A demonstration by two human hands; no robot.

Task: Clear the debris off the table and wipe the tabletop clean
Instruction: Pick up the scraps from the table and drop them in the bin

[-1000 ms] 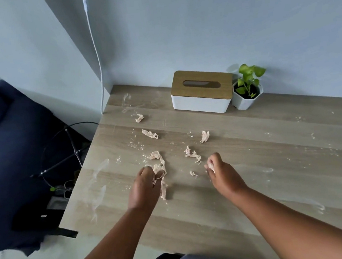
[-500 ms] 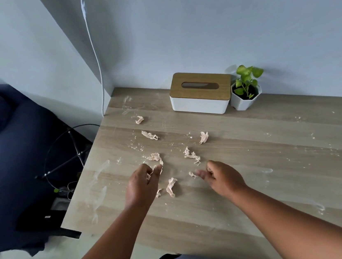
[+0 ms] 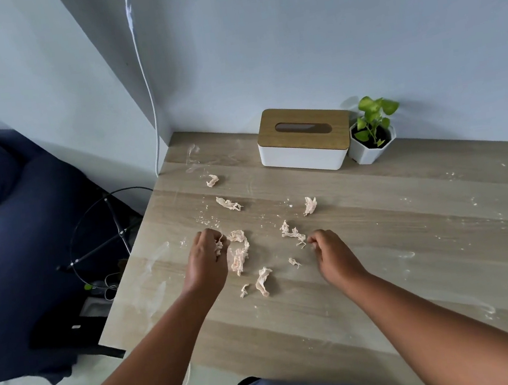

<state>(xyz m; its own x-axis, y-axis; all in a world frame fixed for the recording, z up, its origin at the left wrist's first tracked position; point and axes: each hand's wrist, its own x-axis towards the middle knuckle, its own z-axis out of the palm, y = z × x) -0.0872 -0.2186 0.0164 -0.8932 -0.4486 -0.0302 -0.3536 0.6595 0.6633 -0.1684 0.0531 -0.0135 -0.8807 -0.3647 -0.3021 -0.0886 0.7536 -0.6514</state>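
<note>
Several crumpled pale pink paper scraps lie on the wooden table [image 3: 396,239], which also carries white smears and crumbs. My left hand [image 3: 205,262] is closed on a scrap, with a long twisted scrap [image 3: 239,251] right beside its fingers. My right hand [image 3: 334,254] has its fingertips pinched at the end of another scrap [image 3: 293,234]. Two loose scraps [image 3: 263,280] rest between my hands, nearer me. Further scraps [image 3: 228,203] lie toward the wall, one of them [image 3: 309,205] to the right.
A white tissue box with a wooden lid [image 3: 303,138] and a small potted plant [image 3: 371,133] stand against the back wall. A white cable [image 3: 144,77] hangs down the corner. Left of the table are a dark blue sofa [image 3: 12,238] and black cables [image 3: 100,230].
My left hand has moved forward and closed on a scrap by the long twisted piece. My right hand has shifted right and up to the scrap at the centre. A scrap dropped earlier stays between my hands.
</note>
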